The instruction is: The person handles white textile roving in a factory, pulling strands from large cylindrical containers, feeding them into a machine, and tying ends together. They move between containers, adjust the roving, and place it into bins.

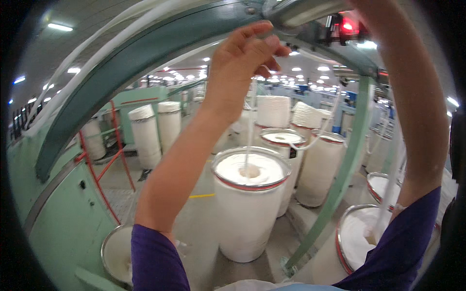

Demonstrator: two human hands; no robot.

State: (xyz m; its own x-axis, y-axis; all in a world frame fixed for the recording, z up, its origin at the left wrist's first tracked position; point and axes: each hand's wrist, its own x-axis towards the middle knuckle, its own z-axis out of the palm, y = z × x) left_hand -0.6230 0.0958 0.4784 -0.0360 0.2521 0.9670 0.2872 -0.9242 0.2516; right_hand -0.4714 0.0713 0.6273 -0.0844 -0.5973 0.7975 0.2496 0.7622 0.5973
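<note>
ok so from here it looks like you're at the overhead handling step, dealing with the white sliver [250,121] up by the machine's frame; that strand rises from the hollow middle of the near sliver can [247,223], which stands upright on the floor, and runs up to your left hand [248,51]; your left grip has thumb and fingers curled loosely, just below the shiny metal bar [308,12] and the end of the dark green curved arm [111,72], but I honestly can't tell if the strand is pinched in there or just passes behind; your right forearm [412,97] goes up past the red lamp [347,25], and the right hand is out of the picture, so no clue about that grip; imo the next move calls for a light pinch and an easy, slack lead, since sliver that soft probably pulls apart if you tug
</note>
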